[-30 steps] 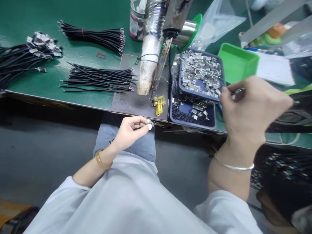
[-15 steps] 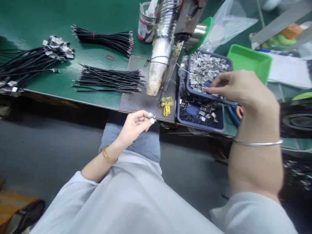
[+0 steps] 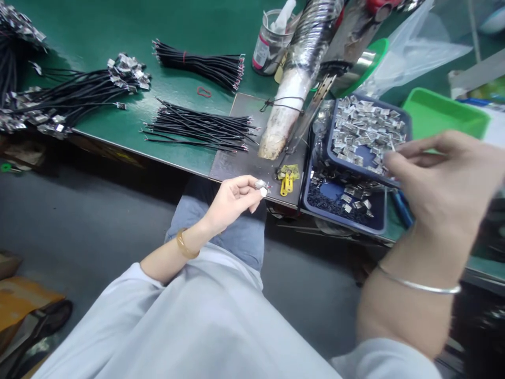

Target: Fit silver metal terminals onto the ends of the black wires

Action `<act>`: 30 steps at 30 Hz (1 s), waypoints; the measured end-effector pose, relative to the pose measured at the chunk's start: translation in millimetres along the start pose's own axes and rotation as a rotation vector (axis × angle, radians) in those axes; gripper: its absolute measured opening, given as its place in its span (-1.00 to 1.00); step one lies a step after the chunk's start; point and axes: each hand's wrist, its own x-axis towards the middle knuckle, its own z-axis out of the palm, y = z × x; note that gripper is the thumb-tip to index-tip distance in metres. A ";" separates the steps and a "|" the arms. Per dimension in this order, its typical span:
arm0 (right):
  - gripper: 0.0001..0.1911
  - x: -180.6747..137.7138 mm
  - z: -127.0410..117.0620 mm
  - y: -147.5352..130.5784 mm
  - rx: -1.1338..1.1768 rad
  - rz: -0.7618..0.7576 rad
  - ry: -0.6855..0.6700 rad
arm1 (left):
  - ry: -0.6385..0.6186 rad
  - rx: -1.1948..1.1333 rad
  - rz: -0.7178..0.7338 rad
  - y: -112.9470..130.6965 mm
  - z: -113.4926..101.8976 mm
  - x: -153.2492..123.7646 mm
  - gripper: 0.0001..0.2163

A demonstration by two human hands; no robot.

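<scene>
left hand [image 3: 232, 202]: low, near the lap, just off the bench edge; fingertips pinched on a small metal terminal [image 3: 261, 186], tiny wire end poking out right of it.
right hand [image 3: 442, 184]: raised by the right rim of the upper tray [image 3: 408, 123]; thumb and forefinger brought together as if nipping one small piece; blurred, cannot tell if anything is in the pinch.
upper tray: dark blue, heaped with loose metal clips [image 3: 365, 129]; sits tilted on a lower tray [image 3: 343, 218] holding a few clips and dark bits.
bench front: grey plate [image 3: 240, 166] with yellow clamp [image 3: 286, 179] beside the left fingertips.
mid bench: wrapped tool barrel [image 3: 294, 105] slanting down onto the plate; loose black wire bundle [image 3: 201, 126] left of it.
far bench: tied wire bundle [image 3: 205, 66], red rubber band [image 3: 204, 92], jar [image 3: 270, 45], finished wires with clips [image 3: 79, 92] far left, green bin [image 3: 442, 113] far right.
step (judged): picking a clip from the tray to mate with the piece in the left hand.
next move calls for: bringing both pinches together, fine alignment, steady grip on the small part.
change vs half a second back: right hand has lifted off the clip heap and pulled back right; left pinch unchanged; view shifted left.
</scene>
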 end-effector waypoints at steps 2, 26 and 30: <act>-0.91 -31.8 -3.3 -28.0 0.134 -0.127 0.034 | -0.006 -0.005 0.023 -0.2 2.3 2.0 -0.59; -0.86 -124.0 35.4 -69.9 0.544 -0.203 -0.188 | 0.012 0.484 0.480 -7.2 4.3 -0.1 -0.92; -0.85 -122.7 34.5 -68.0 0.591 -0.196 -0.205 | -0.005 0.469 0.428 -4.8 3.8 -0.5 -0.88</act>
